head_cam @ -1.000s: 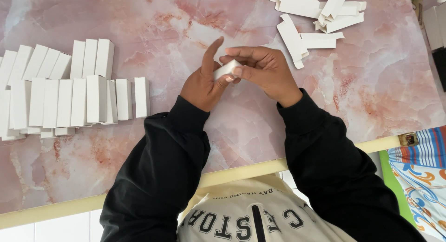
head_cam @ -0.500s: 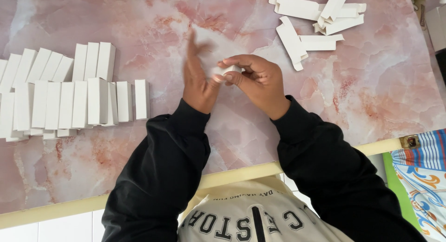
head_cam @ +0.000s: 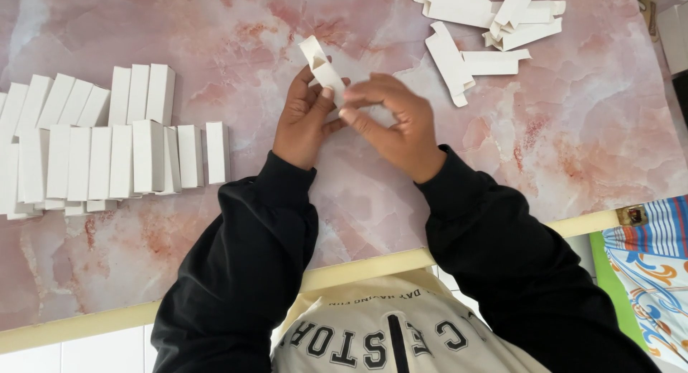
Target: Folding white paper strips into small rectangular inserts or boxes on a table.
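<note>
Both hands meet over the middle of a pink marbled table (head_cam: 545, 144). A small white cardboard box (head_cam: 322, 66) is held between them, tilted, with its open flap end pointing up and away from me. My left hand (head_cam: 302, 118) grips the box from the left with thumb and fingers. My right hand (head_cam: 395, 122) pinches its lower end from the right. Black sleeves cover both arms.
Two rows of folded white boxes (head_cam: 107, 140) lie side by side at the left of the table. A loose pile of flat, unfolded white box blanks (head_cam: 487, 29) lies at the top right. The table's cream front edge (head_cam: 358, 273) runs below my arms. A patterned cloth (head_cam: 645, 265) shows at the right.
The box was end-on between my fingertips; my left hand opened briefly, then took it again, and the box now stands out lengthwise with its flap end up.
</note>
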